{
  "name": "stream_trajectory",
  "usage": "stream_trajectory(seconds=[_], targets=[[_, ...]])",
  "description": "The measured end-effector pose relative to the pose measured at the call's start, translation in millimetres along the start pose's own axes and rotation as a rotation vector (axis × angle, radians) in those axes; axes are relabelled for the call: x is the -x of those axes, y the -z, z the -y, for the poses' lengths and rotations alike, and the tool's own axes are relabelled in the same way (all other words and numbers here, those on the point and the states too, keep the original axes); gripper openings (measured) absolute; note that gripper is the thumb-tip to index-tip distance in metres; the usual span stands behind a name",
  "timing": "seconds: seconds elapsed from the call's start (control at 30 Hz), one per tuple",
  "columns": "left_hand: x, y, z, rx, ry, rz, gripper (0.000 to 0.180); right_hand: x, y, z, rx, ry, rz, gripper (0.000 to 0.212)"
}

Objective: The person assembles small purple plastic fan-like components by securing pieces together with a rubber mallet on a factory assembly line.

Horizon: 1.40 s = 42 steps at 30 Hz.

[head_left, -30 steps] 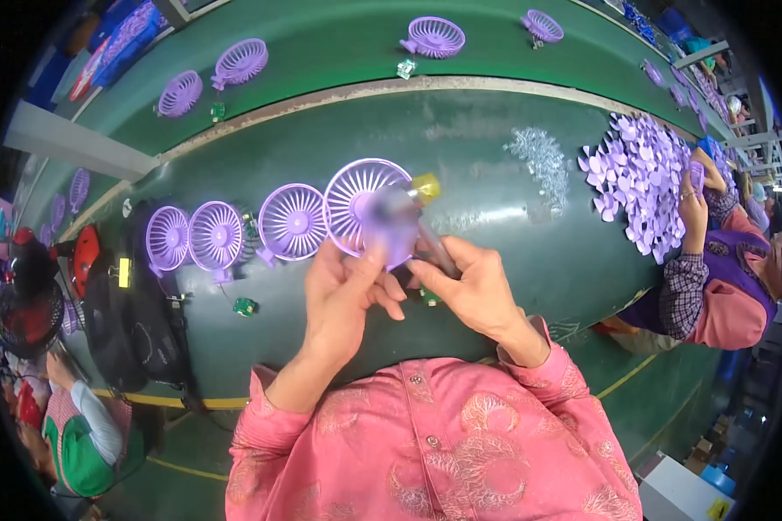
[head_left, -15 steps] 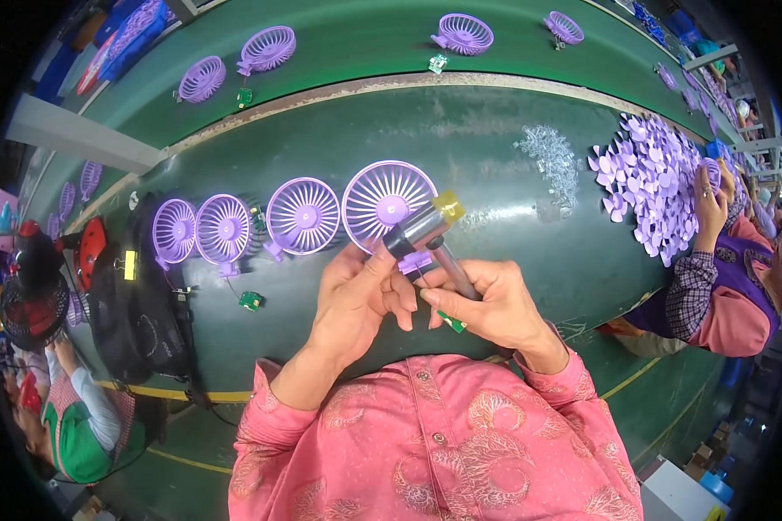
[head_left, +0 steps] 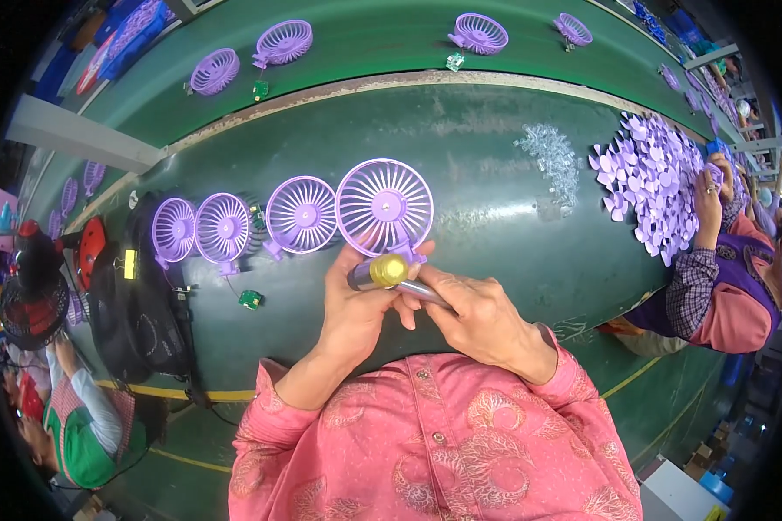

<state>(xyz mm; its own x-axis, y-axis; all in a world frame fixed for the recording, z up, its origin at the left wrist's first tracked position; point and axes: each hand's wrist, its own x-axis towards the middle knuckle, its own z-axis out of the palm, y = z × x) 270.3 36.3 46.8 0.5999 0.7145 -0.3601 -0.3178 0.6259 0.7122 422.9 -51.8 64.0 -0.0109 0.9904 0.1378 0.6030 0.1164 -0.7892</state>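
A purple fan guard, round with thin ribs, stands in front of me at the middle of the bench. My left hand is closed on the guard's lower part, its fingers partly behind the ribs. In my right hand is a hammer, gripped by its metal handle. Its yellow end faces up and lies over the guard's base, close to my left thumb. The hammer and my fingers hide most of that base.
Left of my hands lie more guards and a green circuit board. Beyond the bench, a green conveyor belt carries guards. Clear small parts and purple fan blades are piled to the right, beside a co-worker's hand. A black bag lies left.
The hammer has turned and dropped, its yellow end now over the guard's base. The held guard has shifted slightly left. Guards on the belt have moved right.
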Motion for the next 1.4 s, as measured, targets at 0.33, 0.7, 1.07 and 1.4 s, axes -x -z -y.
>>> stream_trajectory(seconds=[0.33,0.7,1.07,1.4], targets=[[7,6,3,-0.462,-0.238,-0.018,0.077,-1,-1,-7,0.299,0.294,-0.255,0.043],[14,12,5,-0.353,-0.208,0.124,0.099,2,-5,-6,0.246,0.306,-0.213,0.056],[13,20,7,-0.408,-0.186,0.156,0.107,-1,-7,-5,0.144,0.268,-0.157,0.046],[-1,2,-12,-0.154,-0.115,0.036,0.072,-4,-9,0,-0.569,-0.354,-0.177,0.04]])
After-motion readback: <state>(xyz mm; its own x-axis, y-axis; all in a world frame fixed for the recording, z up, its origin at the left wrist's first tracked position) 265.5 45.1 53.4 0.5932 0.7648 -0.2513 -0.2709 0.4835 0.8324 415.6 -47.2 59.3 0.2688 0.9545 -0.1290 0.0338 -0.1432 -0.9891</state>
